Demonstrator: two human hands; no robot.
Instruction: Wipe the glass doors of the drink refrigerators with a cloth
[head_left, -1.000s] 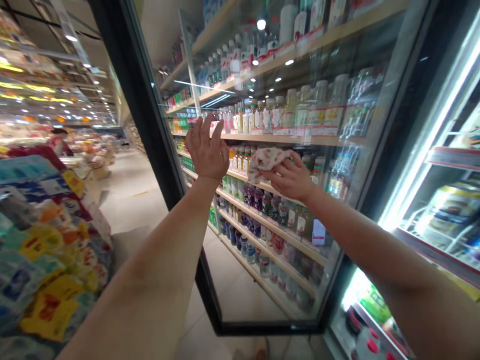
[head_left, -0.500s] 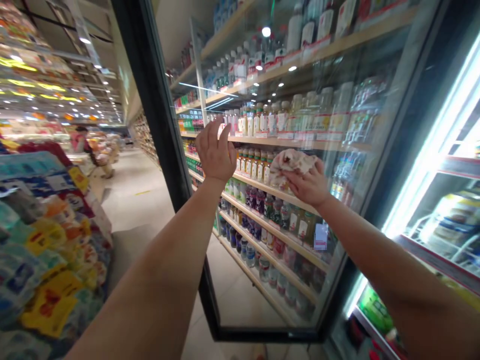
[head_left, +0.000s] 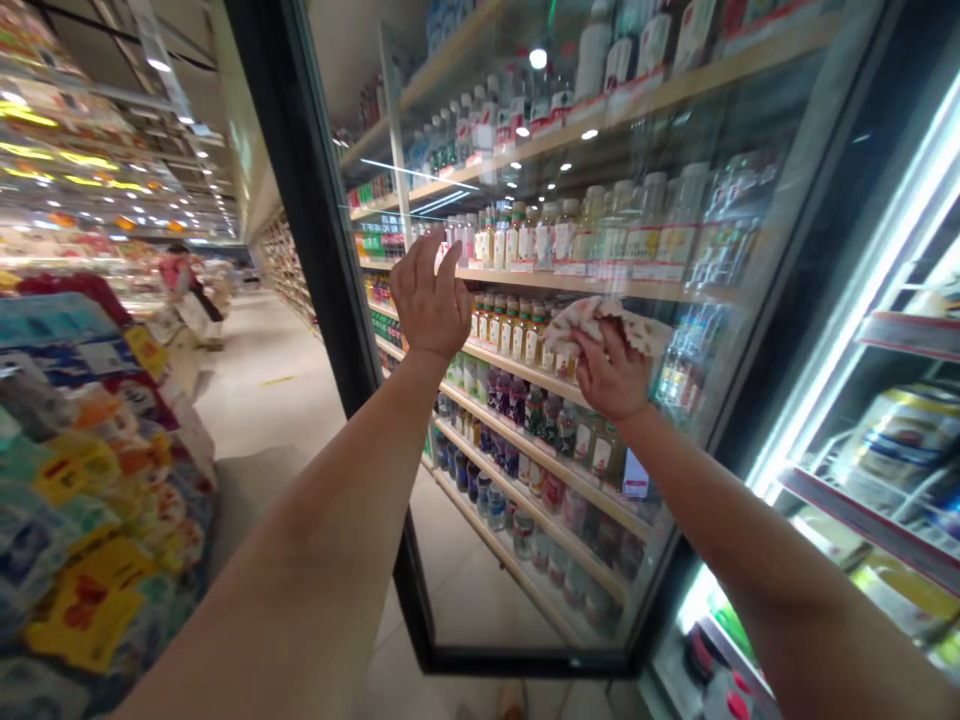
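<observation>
A glass cooler door (head_left: 525,610) with a black frame stands swung open in front of me. My right hand (head_left: 616,372) presses a crumpled, pale, stained cloth (head_left: 592,318) against the glass; part of the cloth sticks out to the right of the fingers. Farther left, my left hand (head_left: 431,300) is raised at the glass near the frame, its fingers slightly bent and apart, with nothing in it. Whether its palm touches the pane I cannot tell. Shelves of bottled drinks (head_left: 517,335) show through or in the glass.
To the right is the lit cooler (head_left: 885,520) with packed shelves. Bagged goods (head_left: 97,520) are piled at the left beside an aisle floor (head_left: 262,400). A person (head_left: 184,280) stands farther down the aisle. A small pale sticker (head_left: 635,474) is on the door.
My right hand has turned more upright and shifted slightly left, and the cloth now spreads farther right on the glass. My left hand stays nearly in place. The view has shifted slightly.
</observation>
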